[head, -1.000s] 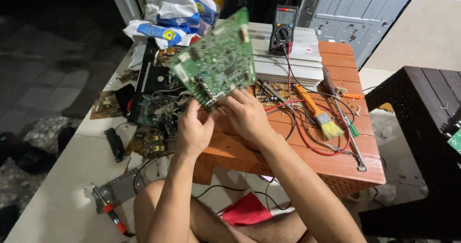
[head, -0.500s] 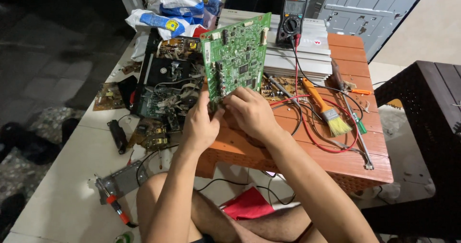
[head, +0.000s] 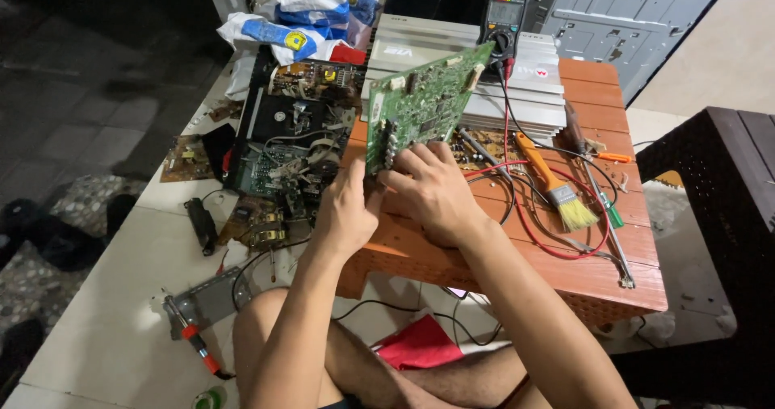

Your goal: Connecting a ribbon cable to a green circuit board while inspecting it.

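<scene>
A green circuit board [head: 424,106] stands tilted on its lower edge above the orange-brown low table [head: 613,276]. My left hand [head: 345,215] grips the board's lower left corner. My right hand [head: 432,187] holds the bottom edge, its fingers spread over the board's face. Both forearms reach in from the bottom of the view over my bare knees.
A multimeter [head: 502,17] with red and black leads [head: 541,231] lies on silver equipment cases [head: 517,94]. An orange-handled brush [head: 553,184] and screwdrivers lie at right. An opened black chassis with boards [head: 291,151] sits left on the white tiles. Bags [head: 299,17] are behind, a dark chair [head: 718,183] at right.
The green board has been lowered and turned more upright, with its lower edge now near the table. My hands came down with it and kept their hold on its lower edge.
</scene>
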